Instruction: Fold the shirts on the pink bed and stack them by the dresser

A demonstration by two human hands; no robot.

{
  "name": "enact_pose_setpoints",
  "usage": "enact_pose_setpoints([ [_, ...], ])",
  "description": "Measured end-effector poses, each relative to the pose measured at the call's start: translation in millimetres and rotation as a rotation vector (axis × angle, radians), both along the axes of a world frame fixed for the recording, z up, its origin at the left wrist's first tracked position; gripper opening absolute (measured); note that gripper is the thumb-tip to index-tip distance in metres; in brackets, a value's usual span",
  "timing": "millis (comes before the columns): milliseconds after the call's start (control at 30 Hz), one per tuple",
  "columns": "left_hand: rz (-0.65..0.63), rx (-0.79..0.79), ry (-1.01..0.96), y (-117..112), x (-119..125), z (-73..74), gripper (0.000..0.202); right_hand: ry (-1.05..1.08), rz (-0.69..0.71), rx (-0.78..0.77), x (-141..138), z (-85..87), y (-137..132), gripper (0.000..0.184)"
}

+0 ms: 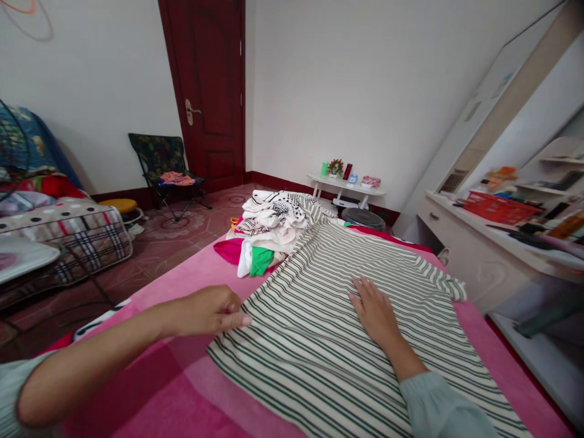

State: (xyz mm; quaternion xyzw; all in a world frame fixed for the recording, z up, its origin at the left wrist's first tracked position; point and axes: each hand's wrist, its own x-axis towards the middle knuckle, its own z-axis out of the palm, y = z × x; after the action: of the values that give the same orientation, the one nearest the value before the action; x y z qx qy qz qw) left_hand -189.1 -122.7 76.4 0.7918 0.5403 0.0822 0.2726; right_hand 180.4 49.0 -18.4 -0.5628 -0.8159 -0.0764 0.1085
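Observation:
A white shirt with dark green stripes (pixel 319 340) lies spread across the pink bed cover (pixel 182 389), one short sleeve out to the far right. My left hand (pixel 221 311) is closed at the shirt's left edge, fingers curled under and thumb pressed on the hem. Flat on the middle of the fabric rests my right hand (pixel 375 310), open with its fingers stretched forward. Just beyond the shirt's far left side is a heap of crumpled clothes (pixel 274 222), white with black patterns, plus green and magenta pieces.
A folding camouflage chair (pixel 159 161) with cloth on it stands by the dark red door (pixel 210 91). A low white shelf (pixel 347 185) is against the far wall. To the right, a dresser (pixel 456 234) carries a red basket (pixel 499 207). Bundled bedding (pixel 73 234) lies left.

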Motion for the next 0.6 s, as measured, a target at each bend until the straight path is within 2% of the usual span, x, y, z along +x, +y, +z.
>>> enact_pose_setpoints([
  [133, 0.302, 0.14, 0.11, 18.2, 0.3, -9.0, 0.043, -0.035, -0.01, -0.002, -2.8, 4.5, -4.7, 0.049],
  [233, 0.37, 0.119, 0.155, 25.7, 6.9, -14.6, 0.034, -0.094, -0.012, -0.037, -8.5, 20.4, -2.6, 0.047],
  [333, 0.356, 0.056, 0.164, 26.7, 9.9, -19.4, 0.02, -0.091, -0.022, -0.199, -22.4, 48.5, 14.7, 0.034],
  [433, 0.313, 0.027, 0.11, 23.2, 10.2, -22.8, 0.013, 0.146, 0.06, -0.291, -51.5, 77.4, 46.5, 0.023],
  [533, 0.315, 0.003, -0.01, 17.0, 13.1, -24.1, 0.016, 0.554, 0.203, -0.293, -96.4, 96.3, 81.3, 0.032],
  [600, 0.328, -0.02, -0.102, 12.2, 17.4, -23.0, 0.02, 0.746, 0.279, -0.259, -129.4, 103.5, 101.5, 0.035],
])
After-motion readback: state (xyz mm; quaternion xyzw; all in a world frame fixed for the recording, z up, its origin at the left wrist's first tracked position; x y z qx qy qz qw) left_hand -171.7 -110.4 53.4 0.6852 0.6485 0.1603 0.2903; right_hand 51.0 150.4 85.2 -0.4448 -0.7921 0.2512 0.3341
